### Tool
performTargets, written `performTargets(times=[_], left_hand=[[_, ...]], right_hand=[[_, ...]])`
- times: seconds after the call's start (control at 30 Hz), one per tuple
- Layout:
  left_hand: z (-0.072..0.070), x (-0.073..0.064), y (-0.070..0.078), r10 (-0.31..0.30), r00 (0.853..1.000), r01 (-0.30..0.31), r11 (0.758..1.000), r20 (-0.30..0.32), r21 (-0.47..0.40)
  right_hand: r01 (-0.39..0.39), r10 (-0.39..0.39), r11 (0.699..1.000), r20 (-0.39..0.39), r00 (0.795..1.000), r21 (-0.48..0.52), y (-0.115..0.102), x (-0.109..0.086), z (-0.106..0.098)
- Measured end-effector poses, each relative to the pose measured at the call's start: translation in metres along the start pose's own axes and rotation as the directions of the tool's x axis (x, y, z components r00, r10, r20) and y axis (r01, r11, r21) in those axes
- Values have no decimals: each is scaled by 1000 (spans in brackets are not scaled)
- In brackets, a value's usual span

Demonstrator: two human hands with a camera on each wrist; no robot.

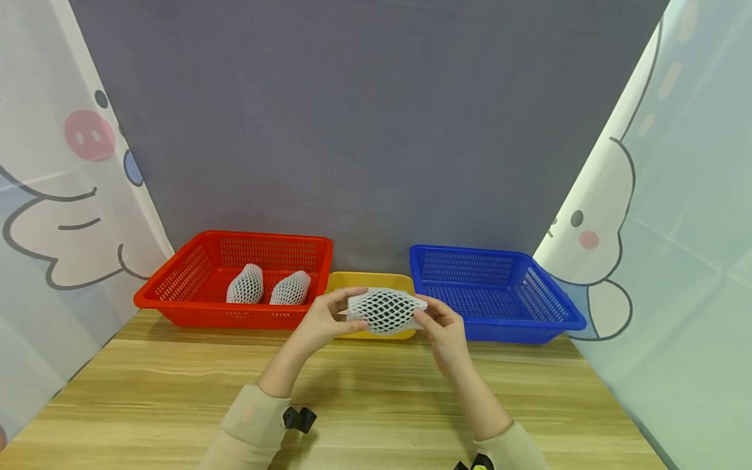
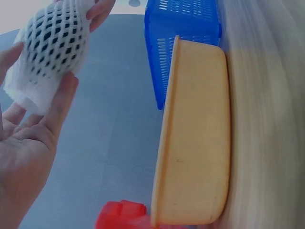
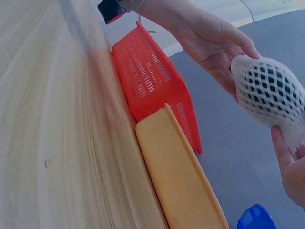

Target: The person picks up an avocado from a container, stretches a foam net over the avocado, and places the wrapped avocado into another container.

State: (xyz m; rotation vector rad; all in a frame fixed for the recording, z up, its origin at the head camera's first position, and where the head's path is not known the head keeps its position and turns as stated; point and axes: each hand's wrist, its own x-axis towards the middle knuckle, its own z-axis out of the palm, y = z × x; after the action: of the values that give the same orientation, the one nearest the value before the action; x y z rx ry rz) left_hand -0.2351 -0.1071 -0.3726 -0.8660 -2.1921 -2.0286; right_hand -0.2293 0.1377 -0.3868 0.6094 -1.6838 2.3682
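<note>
Between my two hands, a white foam fruit net (image 1: 388,311) is held up sideways. Something dark and rounded shows through its mesh; I cannot tell what it is. My left hand (image 1: 322,321) grips the net's left end, thumb on the near side and fingers along the top. Its right end is pinched by my right hand (image 1: 444,326). In the left wrist view the left fingers (image 2: 66,93) press against the net's side. The yellow tray (image 1: 405,282) stands behind the net, partly hidden by it.
A red basket (image 1: 235,314) at the left has two more foam-netted things inside, one a netted thing (image 1: 245,284) and another netted thing (image 1: 290,288). The blue basket (image 1: 505,331) stands at the right. Behind them rises a grey panel (image 1: 376,130); the wooden table (image 1: 376,398) extends in front.
</note>
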Motion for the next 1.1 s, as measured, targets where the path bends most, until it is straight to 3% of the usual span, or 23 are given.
performTargets(times=[0.13,0.23,0.37,0.47,0.67,0.83,1.1], left_hand=[[4,-1,5,14,1000,-16,995,21,94],[7,-2,8,60,998,-63,972,22,228],[11,-1,9,147,989,-135,890,8,435],[13,-1,10,183,983,-156,827,4,540],[16,-2,14,200,979,-186,754,49,630],[18,-2,15,200,979,-181,735,47,653],[16,-3,17,184,983,-132,756,-15,641]], right_hand=[[-23,21,999,-53,998,-39,-1,0,4],[-23,17,996,-73,997,-83,-3,-1,6],[-1,-7,992,-66,998,-129,-6,-3,9],[17,-24,989,-45,999,-147,-7,-5,11],[53,-52,979,9,999,-198,-8,-7,11],[95,-86,964,48,995,-249,-8,-7,10],[214,-181,927,132,975,-308,-10,-4,8]])
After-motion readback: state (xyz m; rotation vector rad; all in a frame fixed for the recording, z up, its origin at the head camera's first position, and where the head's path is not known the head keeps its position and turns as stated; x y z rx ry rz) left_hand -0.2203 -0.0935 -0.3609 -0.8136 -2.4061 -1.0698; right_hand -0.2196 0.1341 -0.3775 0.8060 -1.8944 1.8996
